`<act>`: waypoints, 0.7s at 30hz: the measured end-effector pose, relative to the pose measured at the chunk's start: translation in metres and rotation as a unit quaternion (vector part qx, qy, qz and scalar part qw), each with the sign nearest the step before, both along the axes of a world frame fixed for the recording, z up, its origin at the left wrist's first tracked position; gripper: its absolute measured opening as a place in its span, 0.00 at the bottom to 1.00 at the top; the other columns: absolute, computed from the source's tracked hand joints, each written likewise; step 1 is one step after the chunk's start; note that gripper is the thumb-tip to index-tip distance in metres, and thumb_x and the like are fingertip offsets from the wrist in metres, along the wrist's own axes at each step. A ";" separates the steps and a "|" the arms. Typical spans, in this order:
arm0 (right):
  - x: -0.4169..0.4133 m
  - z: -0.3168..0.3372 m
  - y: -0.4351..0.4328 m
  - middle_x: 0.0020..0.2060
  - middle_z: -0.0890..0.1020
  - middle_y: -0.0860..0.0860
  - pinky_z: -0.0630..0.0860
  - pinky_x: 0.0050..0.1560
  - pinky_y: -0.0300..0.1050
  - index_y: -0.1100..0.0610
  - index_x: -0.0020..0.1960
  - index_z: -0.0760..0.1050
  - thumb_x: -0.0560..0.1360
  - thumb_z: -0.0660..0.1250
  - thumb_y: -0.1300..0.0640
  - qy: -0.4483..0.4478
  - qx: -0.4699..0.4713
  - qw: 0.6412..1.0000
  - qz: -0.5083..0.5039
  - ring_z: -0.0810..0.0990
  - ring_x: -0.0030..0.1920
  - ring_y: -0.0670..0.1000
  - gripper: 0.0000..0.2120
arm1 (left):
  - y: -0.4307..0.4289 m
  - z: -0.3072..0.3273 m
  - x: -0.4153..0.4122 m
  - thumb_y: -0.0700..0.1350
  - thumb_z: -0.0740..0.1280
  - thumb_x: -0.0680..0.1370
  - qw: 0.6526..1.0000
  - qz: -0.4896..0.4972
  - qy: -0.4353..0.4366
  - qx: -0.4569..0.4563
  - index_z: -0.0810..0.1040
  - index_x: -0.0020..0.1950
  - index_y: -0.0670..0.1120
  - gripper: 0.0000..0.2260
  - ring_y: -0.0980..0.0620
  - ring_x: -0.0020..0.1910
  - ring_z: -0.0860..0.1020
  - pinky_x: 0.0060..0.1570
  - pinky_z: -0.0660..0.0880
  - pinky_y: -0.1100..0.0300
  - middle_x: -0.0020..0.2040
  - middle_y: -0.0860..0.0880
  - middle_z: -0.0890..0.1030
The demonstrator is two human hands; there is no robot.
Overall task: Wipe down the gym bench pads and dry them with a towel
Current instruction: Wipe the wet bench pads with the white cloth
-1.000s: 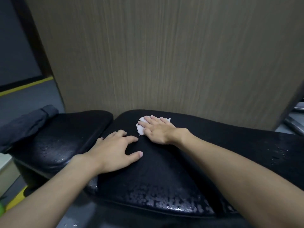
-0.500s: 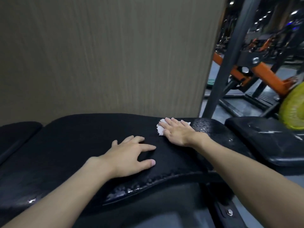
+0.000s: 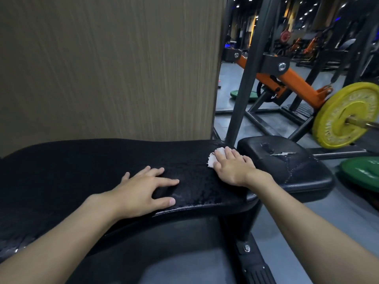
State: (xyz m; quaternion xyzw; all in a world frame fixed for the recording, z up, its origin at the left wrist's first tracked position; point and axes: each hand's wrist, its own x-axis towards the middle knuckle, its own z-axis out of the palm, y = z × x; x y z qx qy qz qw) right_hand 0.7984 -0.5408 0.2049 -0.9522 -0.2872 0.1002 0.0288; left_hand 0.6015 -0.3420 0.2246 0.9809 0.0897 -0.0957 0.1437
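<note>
A long black bench pad [image 3: 82, 171] runs across the view, beaded with water near its right end. My right hand [image 3: 233, 167] lies flat at that right end and presses a small white wipe [image 3: 213, 159] onto the pad; only the wipe's left edge shows from under the fingers. My left hand [image 3: 143, 193] rests palm down on the pad's near edge, fingers spread, holding nothing. A smaller black pad [image 3: 287, 165] with torn vinyl adjoins on the right.
A brown wood-grain panel [image 3: 102, 68] stands right behind the bench. To the right are a dark steel upright [image 3: 246, 78], an orange machine arm [image 3: 297, 83], a yellow weight plate [image 3: 346, 115] on a bar and a green plate [image 3: 363, 171] on the floor.
My right hand has slid the wipe rightward along the pad to its right end. My left hand followed along the near edge, and the view turned right, away from the left pad.
</note>
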 end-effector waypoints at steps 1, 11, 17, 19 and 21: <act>-0.003 0.001 -0.006 0.81 0.44 0.51 0.43 0.77 0.57 0.46 0.81 0.46 0.83 0.41 0.45 -0.011 -0.008 1.000 0.012 0.42 0.80 0.52 0.26 | 0.000 0.000 0.001 0.69 0.61 0.74 1.000 0.000 0.001 0.001 0.60 0.70 0.74 0.25 0.53 0.79 0.42 0.74 0.45 0.36 0.80 0.58 0.50; -0.028 -0.006 0.011 0.81 0.43 0.47 0.40 0.77 0.57 0.44 0.81 0.43 0.83 0.41 0.45 -0.011 0.018 0.999 -0.044 0.41 0.80 0.50 0.26 | 0.035 0.002 -0.026 0.69 0.59 0.75 0.996 -0.061 -0.053 0.038 0.63 0.73 0.68 0.26 0.57 0.78 0.54 0.73 0.54 0.48 0.79 0.59 0.57; -0.075 -0.004 0.069 0.81 0.43 0.48 0.40 0.77 0.57 0.44 0.81 0.43 0.83 0.40 0.45 -0.016 0.005 0.998 -0.060 0.41 0.80 0.51 0.27 | 0.086 -0.001 -0.065 0.69 0.57 0.76 0.992 -0.092 -0.069 0.053 0.64 0.73 0.67 0.26 0.58 0.76 0.59 0.73 0.57 0.48 0.77 0.60 0.60; -0.094 -0.006 0.097 0.81 0.43 0.48 0.40 0.77 0.57 0.44 0.81 0.43 0.83 0.40 0.45 -0.018 0.001 0.998 -0.057 0.40 0.80 0.51 0.27 | 0.105 -0.001 -0.080 0.69 0.57 0.76 0.991 -0.100 -0.073 0.059 0.64 0.73 0.66 0.26 0.57 0.75 0.59 0.72 0.58 0.48 0.77 0.59 0.60; -0.113 -0.006 0.127 0.81 0.42 0.48 0.39 0.77 0.58 0.44 0.81 0.43 0.83 0.40 0.45 -0.012 0.000 0.999 -0.053 0.40 0.80 0.51 0.27 | 0.124 0.000 -0.097 0.68 0.57 0.76 0.990 -0.106 -0.074 0.062 0.64 0.73 0.64 0.26 0.58 0.75 0.60 0.72 0.59 0.49 0.77 0.59 0.61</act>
